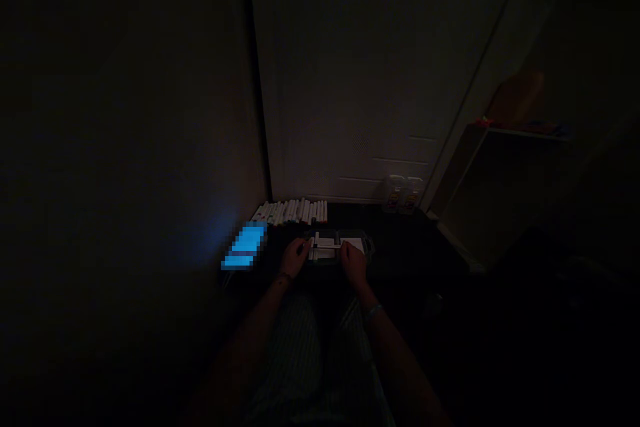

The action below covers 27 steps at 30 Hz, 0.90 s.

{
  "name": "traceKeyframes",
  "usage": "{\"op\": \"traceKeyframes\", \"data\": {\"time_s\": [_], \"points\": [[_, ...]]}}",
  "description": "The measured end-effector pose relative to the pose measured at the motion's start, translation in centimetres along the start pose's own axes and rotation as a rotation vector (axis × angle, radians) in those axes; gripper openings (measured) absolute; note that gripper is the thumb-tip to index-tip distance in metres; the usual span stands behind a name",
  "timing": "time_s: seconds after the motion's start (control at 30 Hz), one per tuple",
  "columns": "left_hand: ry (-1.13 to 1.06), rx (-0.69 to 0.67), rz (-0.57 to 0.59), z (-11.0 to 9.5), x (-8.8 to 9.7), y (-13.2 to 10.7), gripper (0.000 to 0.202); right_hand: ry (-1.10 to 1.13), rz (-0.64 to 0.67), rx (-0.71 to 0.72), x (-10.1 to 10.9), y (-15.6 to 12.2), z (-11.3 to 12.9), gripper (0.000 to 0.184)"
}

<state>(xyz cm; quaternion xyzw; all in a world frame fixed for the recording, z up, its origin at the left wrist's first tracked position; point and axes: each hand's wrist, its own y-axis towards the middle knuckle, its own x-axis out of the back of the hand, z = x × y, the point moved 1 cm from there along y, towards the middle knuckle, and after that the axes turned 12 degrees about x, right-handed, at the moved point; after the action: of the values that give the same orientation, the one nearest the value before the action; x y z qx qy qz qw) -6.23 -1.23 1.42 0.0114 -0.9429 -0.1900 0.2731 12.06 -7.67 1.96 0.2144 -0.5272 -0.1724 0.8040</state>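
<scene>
White marker crosswise between the hands, one end in each pinch

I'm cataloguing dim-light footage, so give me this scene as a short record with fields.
Light: very dim; a pixelated blue-lit screen glows at the left
Left hand: grips the left end of a white pen-like stick
Right hand: closed at the stick's right end
Below the stick: see-through divided case with white pieces inside, too dark to identify
Back left: row of white markers
Back right: two clear containers, side by side
</scene>
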Motion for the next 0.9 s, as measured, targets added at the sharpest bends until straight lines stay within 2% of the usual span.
{"op": "traceKeyframes", "data": {"time_s": [0.77,0.9], "points": [[-0.003,0.01,-0.016,0.18,-0.09,0.02,0.024,-0.038,0.009,-0.021,0.42,0.03,0.35,0.04],[-0.002,0.003,-0.021,0.08,-0.08,0.02,0.022,-0.015,-0.021,0.003,0.54,0.05,0.42,0.04]]}}
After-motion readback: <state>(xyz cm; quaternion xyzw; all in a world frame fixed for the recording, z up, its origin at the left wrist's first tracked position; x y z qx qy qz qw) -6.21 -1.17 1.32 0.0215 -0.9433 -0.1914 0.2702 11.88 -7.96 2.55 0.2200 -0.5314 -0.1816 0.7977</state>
